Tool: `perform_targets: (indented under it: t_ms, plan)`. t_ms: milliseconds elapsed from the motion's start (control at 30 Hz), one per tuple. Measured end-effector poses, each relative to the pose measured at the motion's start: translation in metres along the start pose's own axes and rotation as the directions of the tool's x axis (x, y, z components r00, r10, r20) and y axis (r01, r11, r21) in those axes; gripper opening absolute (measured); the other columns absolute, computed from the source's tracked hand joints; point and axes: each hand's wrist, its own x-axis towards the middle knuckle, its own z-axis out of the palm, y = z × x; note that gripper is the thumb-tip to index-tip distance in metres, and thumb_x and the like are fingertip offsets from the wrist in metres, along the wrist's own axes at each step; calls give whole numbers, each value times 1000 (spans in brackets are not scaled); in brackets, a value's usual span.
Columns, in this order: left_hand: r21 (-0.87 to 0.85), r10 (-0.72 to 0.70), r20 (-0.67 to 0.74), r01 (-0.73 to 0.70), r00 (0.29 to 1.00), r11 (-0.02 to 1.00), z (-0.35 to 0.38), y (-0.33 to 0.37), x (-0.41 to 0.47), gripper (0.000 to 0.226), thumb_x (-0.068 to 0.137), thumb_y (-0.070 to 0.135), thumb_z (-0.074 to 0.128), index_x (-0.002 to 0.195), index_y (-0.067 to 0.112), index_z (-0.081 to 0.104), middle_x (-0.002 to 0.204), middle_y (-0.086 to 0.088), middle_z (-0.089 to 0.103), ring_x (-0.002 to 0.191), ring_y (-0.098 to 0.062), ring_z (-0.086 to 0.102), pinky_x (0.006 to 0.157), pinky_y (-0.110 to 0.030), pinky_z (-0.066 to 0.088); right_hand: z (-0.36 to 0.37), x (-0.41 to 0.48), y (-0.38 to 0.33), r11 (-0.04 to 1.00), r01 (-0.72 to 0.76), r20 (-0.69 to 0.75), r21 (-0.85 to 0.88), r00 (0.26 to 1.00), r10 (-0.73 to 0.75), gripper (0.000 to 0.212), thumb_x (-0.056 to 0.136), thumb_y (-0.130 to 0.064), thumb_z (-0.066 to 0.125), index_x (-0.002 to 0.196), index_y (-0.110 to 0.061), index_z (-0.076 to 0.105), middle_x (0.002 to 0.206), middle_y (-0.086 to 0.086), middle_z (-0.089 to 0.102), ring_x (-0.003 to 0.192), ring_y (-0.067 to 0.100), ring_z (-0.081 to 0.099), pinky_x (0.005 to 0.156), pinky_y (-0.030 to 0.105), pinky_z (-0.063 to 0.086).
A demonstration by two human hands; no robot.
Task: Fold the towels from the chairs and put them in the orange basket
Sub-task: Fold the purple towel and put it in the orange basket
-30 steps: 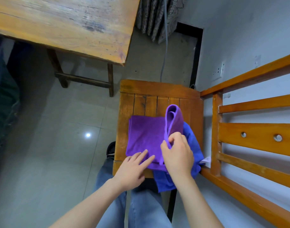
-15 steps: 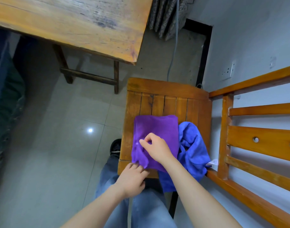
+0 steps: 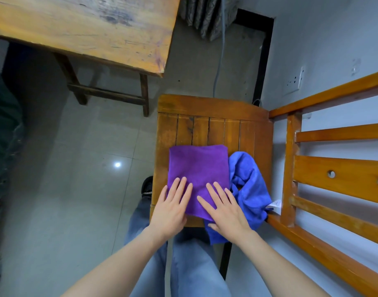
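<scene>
A purple towel [image 3: 199, 166], folded into a neat rectangle, lies flat on the wooden chair seat [image 3: 213, 125]. My left hand [image 3: 173, 207] rests on its near left corner with straight fingers. My right hand [image 3: 223, 207] lies flat on its near right part, fingers spread. A crumpled blue towel [image 3: 250, 189] sits to the right of the purple one, partly under it and under my right hand, hanging over the seat's front edge. The orange basket is out of view.
The chair's wooden backrest [image 3: 338, 176] runs along the right. A wooden table [image 3: 83, 28] stands at the upper left over a grey tiled floor [image 3: 76, 179]. A wall socket [image 3: 295, 79] and a hanging cable [image 3: 219, 61] are behind the chair.
The right hand carried the raised half of the purple towel over to the left and let it go. Both hands now lie flat on the folded towel.
</scene>
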Motion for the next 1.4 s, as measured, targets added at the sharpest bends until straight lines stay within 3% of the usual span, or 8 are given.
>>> perform_targets:
  t_ms: [167, 400, 567, 767, 967, 1167, 1267, 1400]
  plan:
    - [45, -44, 182, 37, 982, 998, 11, 8, 18, 117, 19, 43, 88, 125, 6, 55, 124, -20, 60, 112, -35, 60, 81, -50, 52, 8, 13, 1, 1000, 8, -221, -12, 975, -10, 43, 70, -11, 50, 105, -24, 70, 118, 13, 66, 107, 31, 64, 84, 45, 53]
    - [69, -75, 50, 72, 996, 995, 14, 13, 21, 108, 26, 46, 87, 122, 9, 50, 121, -18, 62, 108, -36, 61, 81, -49, 51, 0, 16, -2, 992, 24, -464, 126, 885, 37, 39, 75, -6, 39, 86, -15, 75, 88, 10, 73, 82, 26, 70, 71, 35, 56]
    - [-8, -124, -175, 124, 977, 992, 4, 14, 30, 73, 38, 17, 81, 108, 9, 59, 106, -11, 69, 97, -31, 66, 83, -38, 41, -10, 14, 3, 985, 30, -619, 170, 781, 83, 63, 99, -5, 14, 85, -10, 75, 85, 13, 71, 78, 28, 70, 70, 33, 56]
    - [-10, -3, -342, 0, 940, 1000, -20, 1, 21, 75, 41, 25, 84, 106, 12, 49, 91, -5, 70, 79, -25, 67, 73, -29, 35, -32, 3, -6, 980, 23, -690, 195, 714, 121, 60, 96, 0, 15, 87, -8, 74, 85, 13, 71, 77, 28, 70, 68, 31, 56]
    - [225, 245, -572, -137, 783, 965, -63, -13, -2, 42, 75, 9, 46, 117, 14, 50, 98, -11, 69, 83, -28, 66, 69, -34, 45, -75, -12, -10, 958, 84, -705, 276, 694, 142, 35, 70, -4, 43, 100, -12, 60, 88, 12, 71, 77, 26, 69, 59, 27, 56]
    - [160, 135, -532, -57, 836, 986, -114, 6, -14, 78, 55, 37, 75, 124, 15, 46, 108, -11, 65, 103, -26, 48, 83, -38, 35, -130, -29, -10, 951, 52, -675, 306, 716, 178, 34, 64, -15, 68, 99, -13, 66, 87, 7, 71, 73, 24, 70, 48, 25, 54]
    - [98, 88, -552, -40, 830, 994, -139, 25, -17, 76, 55, 36, 77, 122, 16, 46, 105, -7, 67, 99, -24, 54, 84, -37, 38, -154, -35, -6, 960, 17, -662, 278, 728, 179, 44, 50, -8, 86, 92, -7, 72, 86, 8, 72, 73, 25, 70, 48, 25, 55]
    - [158, 196, -612, -124, 766, 980, -186, 32, -21, 73, 49, 25, 83, 113, 14, 48, 92, -3, 69, 78, -22, 64, 73, -31, 45, -200, -49, 0, 981, 23, -718, 193, 685, 125, 29, 72, -25, 55, 91, -10, 72, 85, 3, 71, 73, 21, 69, 47, 22, 54]
